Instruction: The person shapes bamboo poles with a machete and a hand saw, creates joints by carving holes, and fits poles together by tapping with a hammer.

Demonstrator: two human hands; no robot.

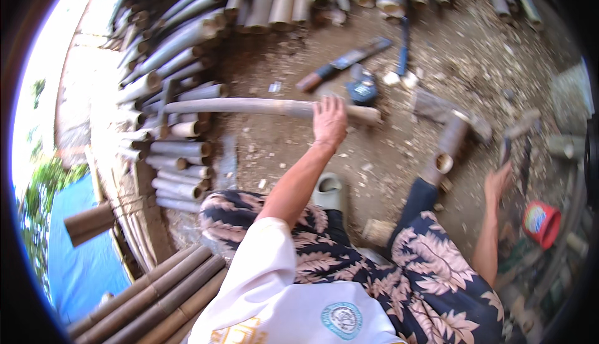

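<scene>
My left hand (329, 122) is closed around a long, pale pole (249, 105) near its right end. The pole lies crosswise in front of me, and a dark crosspiece (164, 108) shows at its left end, by the stacked bamboo. My right hand (497, 183) reaches low to the right and is blurred. Its fingers are at the lower end of a dark handle (505, 150); whether they grip it I cannot tell. Beyond the pole lie a large knife (343, 64) with a wooden handle, a dark blue round object (362, 89) and a blue-handled tool (404, 47).
Cut bamboo tubes (181, 150) are stacked at left and along the back. A bamboo piece (450, 138) leans by my right leg. A red container (540, 224) stands at right. Bamboo poles (150, 291) lie lower left, near a blue tarp (78, 244). Chips cover the ground.
</scene>
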